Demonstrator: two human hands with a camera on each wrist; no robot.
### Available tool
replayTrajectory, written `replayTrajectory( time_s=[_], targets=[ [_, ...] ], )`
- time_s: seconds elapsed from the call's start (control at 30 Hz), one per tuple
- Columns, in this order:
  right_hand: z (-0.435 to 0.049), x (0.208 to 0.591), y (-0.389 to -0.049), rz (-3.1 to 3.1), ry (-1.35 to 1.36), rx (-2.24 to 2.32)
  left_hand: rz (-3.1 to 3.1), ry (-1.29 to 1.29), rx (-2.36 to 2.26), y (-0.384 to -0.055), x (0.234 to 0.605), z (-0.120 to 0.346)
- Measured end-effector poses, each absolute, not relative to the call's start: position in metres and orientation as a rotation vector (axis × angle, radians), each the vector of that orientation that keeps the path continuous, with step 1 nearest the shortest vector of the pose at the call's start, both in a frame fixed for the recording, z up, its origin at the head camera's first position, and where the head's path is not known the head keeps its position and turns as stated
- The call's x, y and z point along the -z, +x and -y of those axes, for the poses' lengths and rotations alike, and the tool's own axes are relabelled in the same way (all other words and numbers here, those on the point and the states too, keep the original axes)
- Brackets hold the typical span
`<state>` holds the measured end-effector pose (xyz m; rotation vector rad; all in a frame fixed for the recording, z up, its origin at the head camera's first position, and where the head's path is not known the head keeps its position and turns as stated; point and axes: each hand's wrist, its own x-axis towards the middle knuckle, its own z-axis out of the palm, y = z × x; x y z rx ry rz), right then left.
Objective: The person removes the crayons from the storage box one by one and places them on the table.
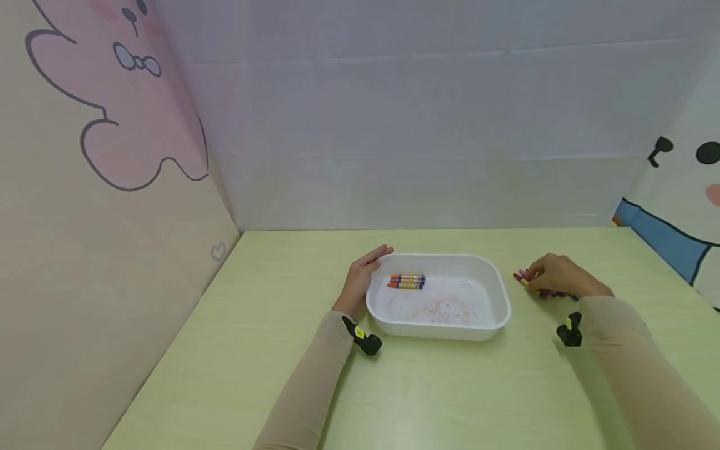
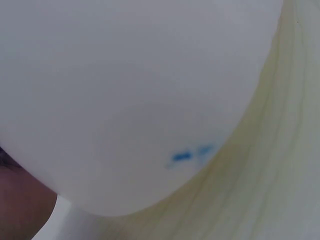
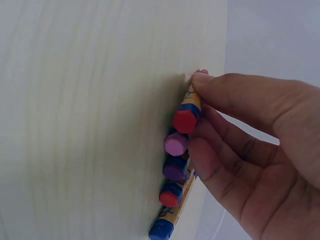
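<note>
A white plastic tray (image 1: 439, 333) sits on the table, with a short row of orange-tipped crayons (image 1: 406, 282) inside at its left. My left hand (image 1: 355, 286) rests against the tray's left end, fingers extended along the rim. In the left wrist view the tray wall (image 2: 130, 125) fills most of the picture. To the right of the tray, my right hand (image 1: 564, 275) pinches a red crayon (image 3: 186, 119) between thumb and fingers. Beneath it lie a pink crayon (image 3: 176, 144), a purple crayon (image 3: 174, 169), another red crayon (image 3: 170, 195) and a blue crayon (image 3: 162, 227).
Reddish marks (image 1: 447, 310) stain the tray's floor, and blue marks (image 2: 182, 156) show on its outside. The pale yellow-green table (image 1: 427, 394) meets a white back wall (image 1: 416, 144). A side panel with a pink cartoon figure (image 1: 135, 125) stands at the left.
</note>
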<state>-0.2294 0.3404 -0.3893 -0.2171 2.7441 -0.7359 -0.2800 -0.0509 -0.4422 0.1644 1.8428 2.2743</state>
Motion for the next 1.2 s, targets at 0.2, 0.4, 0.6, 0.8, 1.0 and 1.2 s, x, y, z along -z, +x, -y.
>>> replayTrajectory(
  time_s=[0.2,0.4,0.6,0.8,1.0,1.2],
  targets=[
    [-0.34,0.391,-0.228,-2.755,-0.219,0.78,-1.841,0.181,-2.282,-0.279,0.442,0.051],
    [-0.342,0.393,-0.227,-2.758,-0.21,0.77,-1.844,0.186,-2.277,-0.279,0.442,0.051],
    [-0.342,0.39,-0.23,-2.78,-0.212,0.725,-1.854,0.153,-2.276,-0.279,0.442,0.052],
    [-0.341,0.379,-0.232,-2.841,-0.275,0.672,-1.849,0.158,-2.28,-0.279,0.442,0.052],
    [-0.337,0.365,-0.234,-2.855,-0.306,0.679,-1.842,0.166,-2.286,-0.279,0.443,0.052],
    [-0.331,0.351,-0.238,-2.823,-0.291,0.734,-1.848,0.169,-2.284,-0.28,0.443,0.052]
  ],
)
